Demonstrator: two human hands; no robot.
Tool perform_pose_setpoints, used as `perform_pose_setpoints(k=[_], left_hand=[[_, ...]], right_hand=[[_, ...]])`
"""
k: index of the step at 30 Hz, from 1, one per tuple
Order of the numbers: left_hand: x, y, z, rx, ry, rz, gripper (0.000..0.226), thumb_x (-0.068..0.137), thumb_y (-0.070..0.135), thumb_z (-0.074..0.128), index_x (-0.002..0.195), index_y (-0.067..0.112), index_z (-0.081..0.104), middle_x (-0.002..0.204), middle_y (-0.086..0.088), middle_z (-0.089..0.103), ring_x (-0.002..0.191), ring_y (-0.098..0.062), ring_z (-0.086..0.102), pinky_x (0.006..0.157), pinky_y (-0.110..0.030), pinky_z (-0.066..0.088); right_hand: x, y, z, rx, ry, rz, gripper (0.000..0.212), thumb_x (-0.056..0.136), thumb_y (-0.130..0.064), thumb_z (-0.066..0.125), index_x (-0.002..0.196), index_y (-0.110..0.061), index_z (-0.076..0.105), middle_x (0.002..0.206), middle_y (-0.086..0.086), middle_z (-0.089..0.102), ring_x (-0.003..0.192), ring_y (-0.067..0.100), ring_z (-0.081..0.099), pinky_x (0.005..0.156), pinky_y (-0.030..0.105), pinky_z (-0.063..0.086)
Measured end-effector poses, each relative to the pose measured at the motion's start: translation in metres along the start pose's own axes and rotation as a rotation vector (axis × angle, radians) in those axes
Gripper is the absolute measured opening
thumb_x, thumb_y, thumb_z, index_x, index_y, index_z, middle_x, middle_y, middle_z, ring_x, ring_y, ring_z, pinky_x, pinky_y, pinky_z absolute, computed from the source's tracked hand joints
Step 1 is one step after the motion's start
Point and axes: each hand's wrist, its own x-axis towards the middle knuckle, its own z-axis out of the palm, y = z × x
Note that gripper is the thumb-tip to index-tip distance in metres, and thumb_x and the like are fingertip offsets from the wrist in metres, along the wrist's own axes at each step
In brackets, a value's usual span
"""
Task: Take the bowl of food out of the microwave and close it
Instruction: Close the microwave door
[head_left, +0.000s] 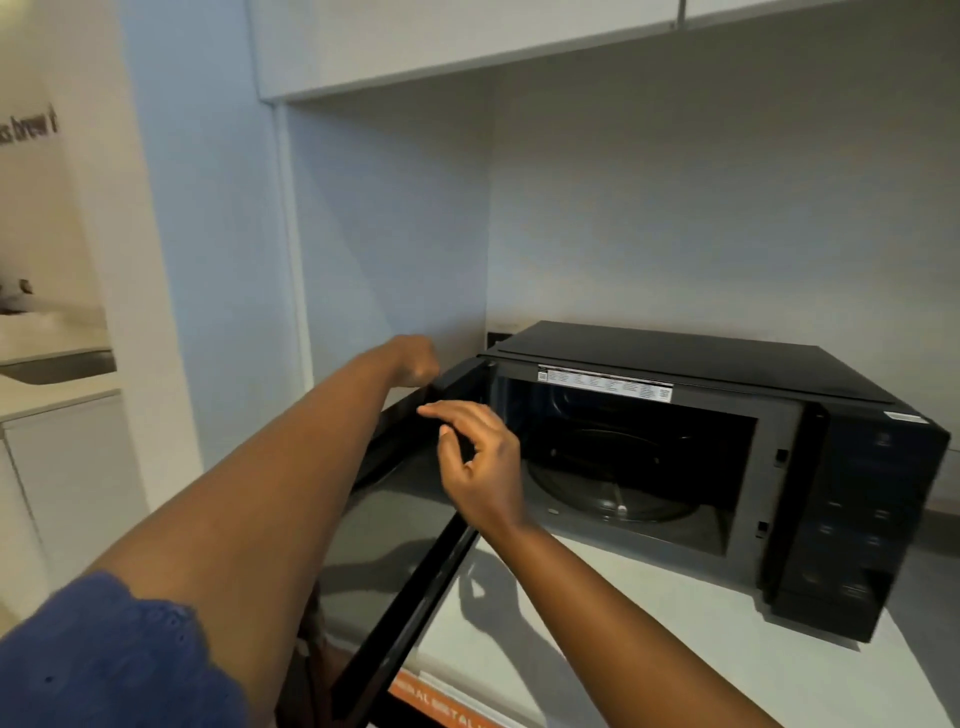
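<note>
Far left, a second counter with a sink (62, 364) in it, blurred, well apart from my work area. Blue sleeve (104, 660) at bottom left, my left arm reaching out from it over the open door.

My left hand (415, 361) is at the top far corner of the microwave door (395, 597). Fingers curled in tight, a closed fist pressed on or just above the door's upper edge; I cannot tell whether they wrap the edge or only rest against it. Door is swung wide open toward me and to the left, dark glass panel facing up-right.

My right hand (480, 462) hovers in front of the cavity opening, just right of the door's hinge-side edge. Fingers spread and loosely bent, thumb apart from the rest, holding nothing and touching nothing I can see.

Microwave (727, 415) is black, sits on the white desk (675, 649) in a wall niche under a cabinet. Inside I see only the glass turntable (613, 488), bare. Bowl of food is not in view from the head camera, neither in the cavity nor on the desk. Control panel at the microwave's right side is motion blurred.
</note>
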Motion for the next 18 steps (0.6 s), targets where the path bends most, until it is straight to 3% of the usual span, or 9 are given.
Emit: perform_pose_setpoints(k=[4,8,12,18], left_hand=[[-0.008,-0.013,-0.009,-0.034,-0.145,0.004,0.04,0.096,0.002,0.031,0.129,0.002,0.054,0.14,-0.012,0.051,0.127,-0.026,0.05,0.104,-0.041,0.044],[-0.011,-0.014,-0.01,-0.035,-0.164,0.017,0.037,0.094,0.005,0.04,0.128,0.002,0.055,0.137,-0.012,0.053,0.124,-0.024,0.051,0.093,-0.035,0.047],[-0.009,-0.015,-0.01,0.056,-0.186,0.045,0.043,0.093,-0.002,0.038,0.132,0.009,0.053,0.14,-0.012,0.049,0.125,-0.031,0.048,0.102,-0.039,0.046],[-0.012,-0.006,-0.014,0.083,-0.253,0.031,0.041,0.096,0.007,0.039,0.136,0.008,0.048,0.143,-0.008,0.048,0.127,-0.021,0.048,0.105,-0.037,0.044]], right_hand=[[-0.001,-0.012,0.019,0.018,-0.165,-0.047,0.027,0.082,-0.009,0.048,0.102,-0.013,0.066,0.104,0.006,0.07,0.105,0.013,0.058,0.094,0.021,0.044],[-0.002,-0.017,0.028,-0.005,-0.31,-0.084,0.029,0.085,-0.013,0.047,0.107,-0.011,0.064,0.111,0.007,0.068,0.113,0.015,0.056,0.103,0.024,0.037],[-0.004,-0.018,0.026,-0.007,-0.326,-0.079,0.029,0.086,-0.012,0.047,0.108,-0.011,0.064,0.113,0.007,0.068,0.114,0.014,0.056,0.109,0.028,0.033],[-0.002,-0.018,0.017,0.006,-0.28,-0.058,0.025,0.086,-0.013,0.047,0.099,-0.011,0.068,0.104,0.005,0.072,0.105,0.013,0.061,0.102,0.024,0.038]])
